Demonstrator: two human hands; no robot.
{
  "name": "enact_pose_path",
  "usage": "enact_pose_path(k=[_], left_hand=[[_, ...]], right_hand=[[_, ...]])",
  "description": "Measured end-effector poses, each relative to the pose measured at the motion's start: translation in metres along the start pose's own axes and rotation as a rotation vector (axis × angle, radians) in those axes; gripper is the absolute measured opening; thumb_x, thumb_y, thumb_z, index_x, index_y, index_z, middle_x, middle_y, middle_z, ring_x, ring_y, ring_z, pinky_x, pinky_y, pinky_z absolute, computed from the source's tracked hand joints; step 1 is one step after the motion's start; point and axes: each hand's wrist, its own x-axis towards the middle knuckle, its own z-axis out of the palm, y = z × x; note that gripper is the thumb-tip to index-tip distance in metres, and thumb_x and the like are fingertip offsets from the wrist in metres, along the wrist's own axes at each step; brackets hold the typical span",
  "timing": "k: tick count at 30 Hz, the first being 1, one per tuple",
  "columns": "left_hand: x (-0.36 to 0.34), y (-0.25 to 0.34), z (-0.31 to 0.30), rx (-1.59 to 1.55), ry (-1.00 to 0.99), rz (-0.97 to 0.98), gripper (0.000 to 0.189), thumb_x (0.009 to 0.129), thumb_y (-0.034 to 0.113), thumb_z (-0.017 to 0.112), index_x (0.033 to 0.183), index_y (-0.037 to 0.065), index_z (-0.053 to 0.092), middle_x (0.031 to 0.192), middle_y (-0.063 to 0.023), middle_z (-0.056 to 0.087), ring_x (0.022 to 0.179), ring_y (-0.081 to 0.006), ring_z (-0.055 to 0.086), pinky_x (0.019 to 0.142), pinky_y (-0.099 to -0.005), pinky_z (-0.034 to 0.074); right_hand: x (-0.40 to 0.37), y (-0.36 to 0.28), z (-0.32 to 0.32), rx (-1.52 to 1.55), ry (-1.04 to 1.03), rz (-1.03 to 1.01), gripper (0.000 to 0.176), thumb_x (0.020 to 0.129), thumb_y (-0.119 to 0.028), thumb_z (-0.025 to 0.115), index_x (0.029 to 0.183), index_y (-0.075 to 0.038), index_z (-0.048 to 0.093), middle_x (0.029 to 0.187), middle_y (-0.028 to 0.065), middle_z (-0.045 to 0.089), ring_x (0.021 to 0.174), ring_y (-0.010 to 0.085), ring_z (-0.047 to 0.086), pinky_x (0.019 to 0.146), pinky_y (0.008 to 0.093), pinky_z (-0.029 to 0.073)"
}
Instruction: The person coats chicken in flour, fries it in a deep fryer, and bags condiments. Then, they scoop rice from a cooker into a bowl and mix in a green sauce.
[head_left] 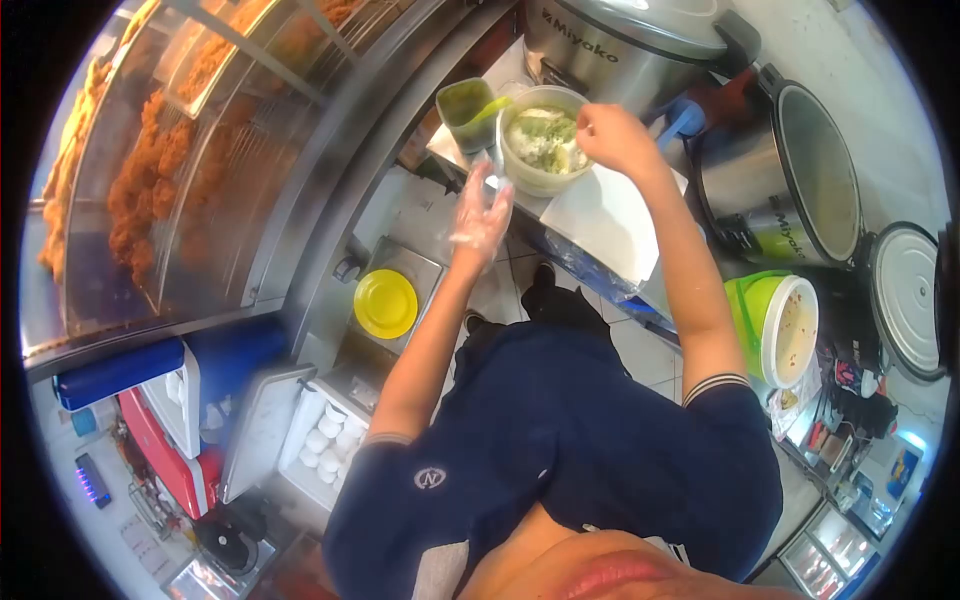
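My left hand [480, 216], in a clear plastic glove, is beside the lower left of a round pale tub [540, 183], fingers spread and holding nothing I can see. Inside the tub is a white and green food mix [545, 140]. My right hand [614, 137] is bare and closed at the tub's right rim; what it holds, if anything, is hidden. Just left of the tub stands a dark green square container [462, 120] with a bright green handle-like piece [494, 106] leaning over it. A white sheet [610, 222] lies under my right forearm.
Two steel Miyako cookers [610, 50] [780, 170] stand behind and to the right. A green-and-white bucket [790, 330] is by my right elbow. Left are a yellow plate [385, 304], an opened box of eggs [325, 440] and a glass case with fried food [150, 170].
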Motion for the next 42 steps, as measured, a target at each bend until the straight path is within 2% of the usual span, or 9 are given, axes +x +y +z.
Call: enact_pose_path(k=[3,4,8,15,21,27,31,39,42], left_hand=[[0.045,0.019,0.031,0.134,-0.104,-0.278,0.064,0.082,0.034,0.061,0.134,0.005,0.037,0.121,-0.0244,0.053,0.116,-0.0354,0.050,0.096,-0.0401,0.039],[0.054,0.013,0.042,0.051,-0.165,-0.391,0.066,0.080,0.029,0.060,0.136,0.007,0.033,0.110,-0.0238,0.059,0.097,-0.0338,0.061,0.083,-0.0399,0.047],[0.055,0.046,0.037,-0.071,-0.166,-0.486,0.060,0.079,0.015,0.050,0.137,0.011,0.034,0.093,-0.0185,0.062,0.052,-0.0234,0.060,0.051,-0.0372,0.050],[0.064,-0.016,0.025,0.102,-0.031,-0.273,0.044,0.082,0.020,0.050,0.125,0.010,0.052,0.105,-0.0219,0.061,0.092,-0.0353,0.061,0.084,-0.0413,0.046],[0.061,0.009,0.030,0.083,0.032,-0.296,0.041,0.084,0.023,0.047,0.123,0.013,0.054,0.103,-0.0217,0.061,0.094,-0.0365,0.059,0.083,-0.0424,0.045],[0.061,0.013,0.025,0.116,0.125,-0.293,0.042,0.082,0.023,0.050,0.123,0.014,0.055,0.105,-0.0206,0.061,0.096,-0.0356,0.059,0.084,-0.0393,0.045],[0.061,0.008,0.031,0.026,0.069,-0.330,0.042,0.081,0.022,0.051,0.122,0.014,0.056,0.107,-0.0193,0.061,0.098,-0.0346,0.059,0.085,-0.0376,0.045],[0.055,0.012,0.029,-0.046,0.103,-0.316,0.041,0.082,0.022,0.053,0.121,0.013,0.057,0.108,-0.0202,0.061,0.098,-0.0344,0.059,0.085,-0.0372,0.045],[0.058,0.015,0.027,-0.024,0.078,-0.323,0.043,0.080,0.024,0.053,0.120,0.009,0.057,0.105,-0.0221,0.061,0.095,-0.0368,0.059,0.084,-0.0384,0.046]], right_hand=[[0.012,-0.012,-0.007,-0.363,-0.232,-0.068,0.023,0.076,-0.024,0.065,0.086,-0.004,0.068,0.087,0.0168,0.067,0.084,0.0286,0.065,0.073,0.0385,0.051],[0.016,-0.012,-0.006,-0.395,-0.286,-0.116,0.023,0.078,-0.026,0.066,0.085,-0.004,0.069,0.089,0.0141,0.068,0.085,0.0276,0.066,0.072,0.0386,0.052],[0.036,-0.014,-0.018,-0.348,-0.631,-0.074,0.021,0.077,-0.023,0.067,0.082,-0.002,0.069,0.089,0.0156,0.067,0.085,0.0284,0.066,0.070,0.0397,0.052],[0.025,-0.034,-0.076,-0.419,-0.393,-0.397,0.014,0.074,-0.013,0.065,0.076,0.000,0.067,0.078,0.0161,0.066,0.076,0.0315,0.065,0.066,0.0389,0.052],[0.049,-0.032,0.006,-0.544,-0.342,-0.528,0.012,0.072,-0.014,0.064,0.073,-0.003,0.067,0.075,0.0158,0.066,0.074,0.0317,0.065,0.064,0.0398,0.052],[0.061,-0.044,-0.030,-0.542,-0.384,-0.612,0.018,0.076,-0.018,0.065,0.067,-0.002,0.066,0.070,0.0156,0.063,0.070,0.0329,0.064,0.061,0.0417,0.051],[0.057,-0.032,0.011,-0.606,-0.412,-0.619,0.009,0.064,-0.008,0.063,0.071,-0.004,0.066,0.074,0.0150,0.065,0.073,0.0306,0.065,0.062,0.0400,0.053],[0.047,-0.052,-0.030,-0.543,-0.511,-0.611,0.022,0.076,-0.022,0.064,0.066,-0.002,0.065,0.068,0.0171,0.062,0.067,0.0352,0.062,0.062,0.0436,0.049],[0.050,-0.031,0.015,-0.470,-0.522,-0.548,0.025,0.079,-0.025,0.063,0.070,-0.001,0.065,0.072,0.0188,0.063,0.070,0.0365,0.061,0.065,0.0451,0.049]])
